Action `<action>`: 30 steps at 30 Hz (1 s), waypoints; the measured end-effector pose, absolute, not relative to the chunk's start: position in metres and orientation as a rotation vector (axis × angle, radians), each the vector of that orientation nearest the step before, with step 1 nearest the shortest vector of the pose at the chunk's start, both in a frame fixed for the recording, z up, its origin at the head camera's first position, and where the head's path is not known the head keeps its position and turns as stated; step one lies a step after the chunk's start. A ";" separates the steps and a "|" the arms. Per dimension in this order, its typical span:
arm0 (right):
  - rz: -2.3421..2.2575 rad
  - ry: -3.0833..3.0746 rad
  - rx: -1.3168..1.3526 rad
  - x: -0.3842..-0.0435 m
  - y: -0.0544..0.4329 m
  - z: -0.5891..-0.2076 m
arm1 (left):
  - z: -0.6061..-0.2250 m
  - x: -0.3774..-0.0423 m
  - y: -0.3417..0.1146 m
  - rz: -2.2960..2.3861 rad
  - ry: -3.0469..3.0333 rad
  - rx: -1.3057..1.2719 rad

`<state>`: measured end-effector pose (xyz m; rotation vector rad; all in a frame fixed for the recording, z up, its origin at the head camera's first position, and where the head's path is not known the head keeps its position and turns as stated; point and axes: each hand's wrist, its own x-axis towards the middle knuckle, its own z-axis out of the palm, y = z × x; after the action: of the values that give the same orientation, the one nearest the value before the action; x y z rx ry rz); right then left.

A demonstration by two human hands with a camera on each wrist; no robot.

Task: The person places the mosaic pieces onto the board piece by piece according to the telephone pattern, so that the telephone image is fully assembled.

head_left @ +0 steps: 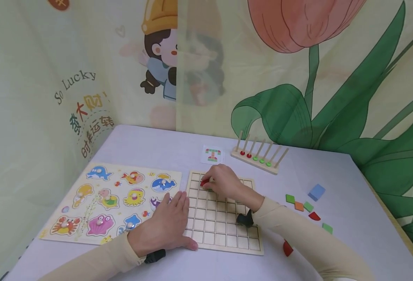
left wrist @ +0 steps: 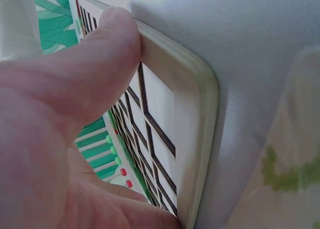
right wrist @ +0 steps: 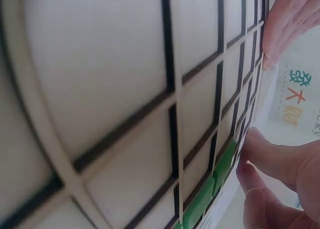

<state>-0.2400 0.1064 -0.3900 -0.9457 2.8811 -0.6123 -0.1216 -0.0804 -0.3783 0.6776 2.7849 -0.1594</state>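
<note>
My right hand [head_left: 224, 181] pinches a small red piece [head_left: 204, 182] over the top left cells of a wooden grid board [head_left: 224, 253]. Its full shape is hidden by the fingers. In the right wrist view, green pieces [right wrist: 199, 201] sit in cells near my right fingertips. With fingers straight, my left hand [head_left: 169, 222] lies along the board's left edge. Its thumb [left wrist: 117, 39] rests on the wooden frame in the left wrist view.
A sea-animal puzzle board [head_left: 118, 207] lies left. Behind the grid are a pattern card [head_left: 212, 155] and a peg stand [head_left: 255, 160] with red and green beads. Right of it are a blue block [head_left: 316, 192], green squares [head_left: 290, 199], an orange square [head_left: 299, 206] and red pieces [head_left: 288, 248].
</note>
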 end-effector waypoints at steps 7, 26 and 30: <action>-0.579 2.857 -0.943 -0.237 0.103 -0.393 | -0.378 -0.122 -0.079 -0.148 2.783 0.661; -0.557 2.866 -0.972 -0.234 0.108 -0.392 | -0.379 -0.121 -0.080 -0.148 2.793 0.665; -0.634 2.888 -0.980 -0.233 0.116 -0.393 | -0.379 -0.122 -0.079 -0.175 2.793 0.670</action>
<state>-0.2329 0.1160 -0.3926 -0.9803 2.8876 -0.6343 -0.1217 -0.0794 -0.3787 0.6705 2.7926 -0.1749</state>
